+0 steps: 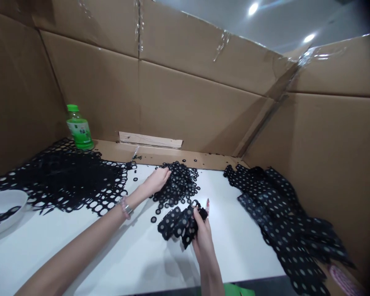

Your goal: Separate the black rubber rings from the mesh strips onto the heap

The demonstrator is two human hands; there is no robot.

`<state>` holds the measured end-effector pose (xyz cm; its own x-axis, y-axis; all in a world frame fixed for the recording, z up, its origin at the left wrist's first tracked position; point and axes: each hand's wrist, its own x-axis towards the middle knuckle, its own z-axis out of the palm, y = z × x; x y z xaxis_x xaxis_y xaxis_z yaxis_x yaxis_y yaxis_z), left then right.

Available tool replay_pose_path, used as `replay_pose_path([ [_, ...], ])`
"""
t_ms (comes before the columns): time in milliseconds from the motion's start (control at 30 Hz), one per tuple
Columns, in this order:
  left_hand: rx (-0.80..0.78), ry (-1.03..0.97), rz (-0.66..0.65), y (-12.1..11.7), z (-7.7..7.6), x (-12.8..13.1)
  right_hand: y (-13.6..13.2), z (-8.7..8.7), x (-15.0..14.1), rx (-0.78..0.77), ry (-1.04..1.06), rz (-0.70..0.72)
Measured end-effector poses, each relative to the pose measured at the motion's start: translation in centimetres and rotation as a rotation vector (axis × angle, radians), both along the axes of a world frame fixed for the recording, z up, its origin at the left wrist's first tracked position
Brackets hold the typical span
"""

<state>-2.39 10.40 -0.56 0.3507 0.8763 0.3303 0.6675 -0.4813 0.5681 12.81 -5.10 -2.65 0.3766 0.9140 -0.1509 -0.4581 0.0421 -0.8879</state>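
My left hand (158,179), with a beaded bracelet (126,207) at the wrist, is at the left edge of a heap of small black rings (180,181). Its fingers are closed, and what they hold, if anything, is hidden. Closer to me, my right hand (202,232) grips a crumpled piece of black sheet (175,222) marked with pale round spots. Beside the right fingers a slim pointed reddish item (207,205) sticks up; its kind is unclear. A few loose rings (153,219) lie between the heap and the crumpled piece.
Black netting full of holes (111,201) is piled at the left, near a white bowl (18,197) with black pieces. A green bottle (82,133) stands behind it. Spotted black sheets (283,209) lie at the right. Cardboard walls (188,107) enclose the white table (111,263).
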Motion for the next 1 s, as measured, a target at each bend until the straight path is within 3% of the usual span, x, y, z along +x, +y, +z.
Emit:
replay_pose_path([
  [100,0.041,0.013,0.004,-1.5,0.6,0.6,0.0,0.6,-0.2,-0.102,0.169,0.087],
  [167,0.073,0.026,-0.099,-4.0,1.2,1.2,0.0,0.6,-0.3,-0.086,0.186,0.108],
  [300,0.071,0.09,-0.433,-8.6,1.8,1.9,0.2,0.2,-0.6,-0.035,0.165,0.092],
  [433,-0.016,0.096,-0.506,-9.8,1.4,1.8,0.2,-0.2,-0.9,-0.016,0.148,0.108],
  [600,0.023,0.131,-0.471,-9.3,0.5,1.7,0.1,0.0,-0.7,-0.015,0.126,0.155],
  [700,-0.044,0.014,-0.391,-8.3,-0.2,1.8,0.1,0.2,-0.7,-0.036,0.135,0.175],
  [900,-0.052,-0.085,-0.059,-2.8,-1.1,0.1,-0.4,0.0,-0.5,-0.113,0.192,0.129],
  [1000,-0.049,-0.042,0.006,-0.6,-1.7,-0.8,-0.7,0.0,-0.3,-0.108,0.165,0.146],
])
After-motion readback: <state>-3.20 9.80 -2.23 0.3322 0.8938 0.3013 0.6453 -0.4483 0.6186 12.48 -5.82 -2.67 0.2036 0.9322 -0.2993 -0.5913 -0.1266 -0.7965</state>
